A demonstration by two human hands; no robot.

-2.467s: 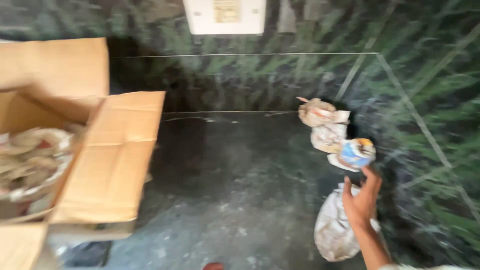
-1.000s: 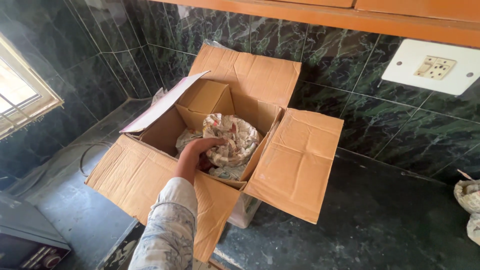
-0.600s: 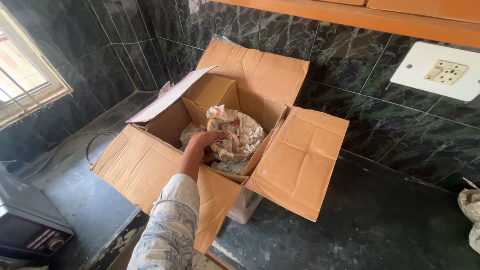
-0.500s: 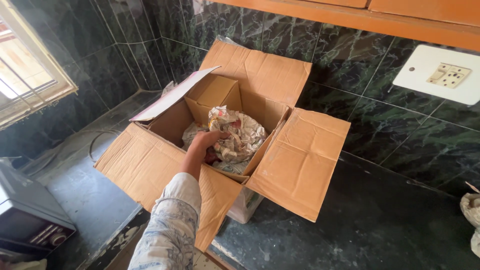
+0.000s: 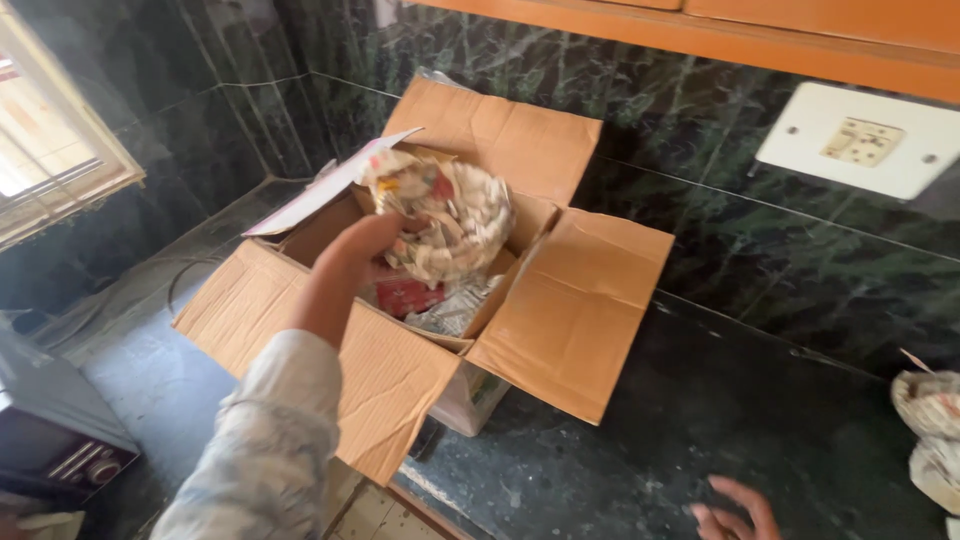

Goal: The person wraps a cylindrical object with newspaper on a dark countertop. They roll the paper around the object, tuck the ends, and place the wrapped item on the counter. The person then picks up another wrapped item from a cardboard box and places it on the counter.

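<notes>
A round bundle wrapped in crumpled printed newspaper (image 5: 445, 220) is held above the open brown corrugated cardboard box (image 5: 560, 330), clear of the contents below. It is gripped from its left and underside by the left hand (image 5: 345, 265), fingers curled and clamped on the wrapping; the pale mottled sleeve (image 5: 265, 450) runs down toward the lower edge of the view. The grip from beneath is judged suited to a fragile or heavy wrapped piece, the paper serving as padding.

All four flaps of the box are folded outward, which leaves the mouth fully accessible. The box is set on the dark green marble counter (image 5: 640, 450), partly overhanging a step in the counter edge. More crumpled paper and a red item (image 5: 405, 297) are seen inside, their nature not discernible. A flat white card or sheet (image 5: 335, 180) is lying across the far-left flap.

The right hand (image 5: 735, 508) is seen only partly at the bottom edge, fingers spread and empty, just above the counter.

At far right, other paper-wrapped bundles (image 5: 930, 425) are resting on the counter, well apart from the box.

A white rectangular socket plate (image 5: 860, 140) is fixed on the green marbled wall under an orange wooden cabinet edge (image 5: 700, 30). A window with a pale frame (image 5: 60, 160) is at left; a dark appliance with a knob (image 5: 55, 445) is at lower left.
</notes>
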